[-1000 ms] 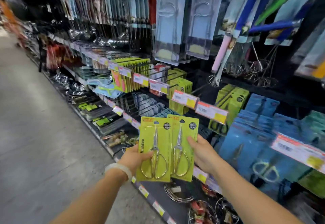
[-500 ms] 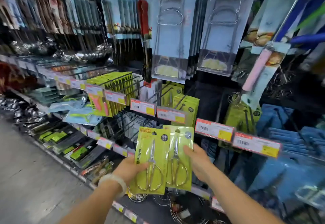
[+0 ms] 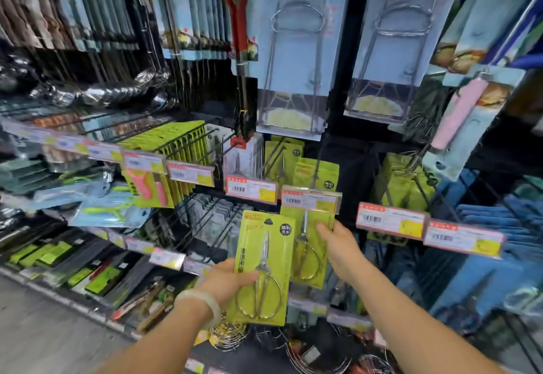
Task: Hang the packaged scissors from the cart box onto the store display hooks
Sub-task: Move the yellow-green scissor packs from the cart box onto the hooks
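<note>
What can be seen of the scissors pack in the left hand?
The scissors pack is a yellow-green card, upright and leaning slightly, with a hang hole and a round black badge near the top and dark print down its left side. A pair of metal scissors with large gold-looking loop handles lies on it, blades pointing up, apparently under clear plastic. The left hand holds its lower left edge, thumb across the front. It overlaps a second pack behind it and is not yet on a hook.
</note>
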A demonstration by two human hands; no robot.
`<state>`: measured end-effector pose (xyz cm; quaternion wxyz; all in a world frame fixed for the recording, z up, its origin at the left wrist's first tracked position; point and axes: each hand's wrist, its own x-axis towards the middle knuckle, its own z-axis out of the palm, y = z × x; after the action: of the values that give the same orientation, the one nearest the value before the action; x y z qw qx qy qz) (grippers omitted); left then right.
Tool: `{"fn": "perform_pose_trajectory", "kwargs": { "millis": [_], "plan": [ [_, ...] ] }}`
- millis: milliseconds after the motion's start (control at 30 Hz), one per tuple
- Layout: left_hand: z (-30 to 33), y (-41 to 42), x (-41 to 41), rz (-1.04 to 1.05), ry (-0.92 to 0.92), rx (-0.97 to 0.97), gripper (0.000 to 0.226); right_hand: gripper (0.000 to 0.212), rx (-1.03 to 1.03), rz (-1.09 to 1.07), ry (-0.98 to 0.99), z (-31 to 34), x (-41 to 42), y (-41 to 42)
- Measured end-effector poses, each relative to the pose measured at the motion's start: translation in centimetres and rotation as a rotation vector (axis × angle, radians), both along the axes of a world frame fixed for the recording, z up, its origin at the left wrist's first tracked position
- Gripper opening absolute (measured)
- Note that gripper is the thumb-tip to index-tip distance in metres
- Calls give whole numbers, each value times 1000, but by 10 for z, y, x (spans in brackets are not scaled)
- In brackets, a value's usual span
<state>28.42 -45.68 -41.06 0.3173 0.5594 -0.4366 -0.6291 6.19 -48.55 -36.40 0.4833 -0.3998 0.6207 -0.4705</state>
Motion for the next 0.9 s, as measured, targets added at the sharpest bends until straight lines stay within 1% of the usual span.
{"fn": "perform_pose_trajectory", "kwargs": {
  "millis": [67,100,167,200,233,333,400,433,467,500,533,567,600,633,667,700,767,833,867,900],
  "plan": [
    [2,0,-3,-9,23,-4,20,30,-21,3,-9,1,1,3],
    [3,-2,-5,-26,29,0,17,24,-33,-13,-5,-3,-1,2],
    [3,-4,-8,-36,23,1,21,11,-56,-69,11,-8,-4,1],
    [3,-5,-8,-41,29,-6,24,10,-64,-101,40,-9,-5,-1],
    [3,-7,-7,-46,35,5,29,14,-69,-121,62,-10,-5,-5],
    [2,-10,-6,-65,-10,7,62,23,-31,-139,147,-8,-7,-13],
    [-2,-11,-6,-70,-15,12,68,36,17,-145,219,-10,-8,-14],
    [-4,-11,-7,-81,-25,15,67,43,26,-154,235,-14,-9,-11],
    [-4,-10,-9,-85,-29,11,60,46,40,-156,263,-17,-9,-6],
    [-3,-8,-12,-90,-28,5,45,45,42,-128,237,-20,-8,0],
    [-4,-8,-12,-97,-30,1,30,40,63,-56,158,-23,-6,7],
    [-4,-9,-15,-105,-33,-4,22,36,104,42,44,-26,-4,15],
    [-4,-9,-18,-103,-35,-9,19,31,138,148,-18,-27,0,24],
    [-3,-9,-23,-108,-26,-8,18,24,135,247,0,-28,3,31],
    [-2,-9,-27,-113,-21,-9,18,14,108,297,75,-30,5,36],
    [-2,-10,-32,-127,-20,-18,18,6,70,288,125,-33,5,37],
    [1,-11,-41,-121,-49,-54,19,12,17,229,173,-35,1,37],
    [4,-17,-49,-68,-42,-91,29,9,-33,172,207,-30,-5,36],
    [7,-21,-51,-26,-34,-106,26,12,-58,151,225,-24,-8,36],
    [11,-26,-55,-1,-23,-130,19,15,-82,137,237,-18,-10,34]
  ]
}}
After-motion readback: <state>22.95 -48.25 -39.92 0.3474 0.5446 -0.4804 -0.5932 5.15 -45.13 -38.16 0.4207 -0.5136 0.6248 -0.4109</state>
